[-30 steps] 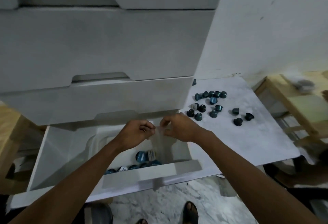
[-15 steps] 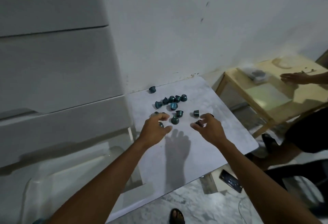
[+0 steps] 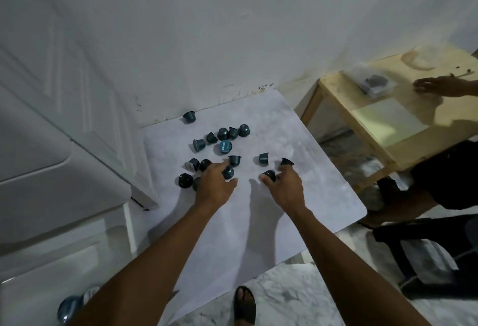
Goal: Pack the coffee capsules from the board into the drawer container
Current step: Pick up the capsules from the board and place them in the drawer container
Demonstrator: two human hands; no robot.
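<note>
Several dark teal coffee capsules lie scattered on the far half of the white marbled board. My left hand reaches into the near left of the cluster, thumb and forefinger pinched around one capsule. My right hand pinches another capsule between thumb and fingers; both capsules still rest on the board. One more capsule sits just past the right fingertips. The open drawer is at lower left, with a couple of capsules visible inside; my left forearm hides part of it.
The white drawer cabinet rises on the left and a white wall stands behind the board. A low wooden table is at the right, with another person's hand on it. My sandalled foot is below the board's near edge.
My view and both hands swung from the open drawer to the board on the right. The hands have reached the capsules and closed their fingers around one each.
</note>
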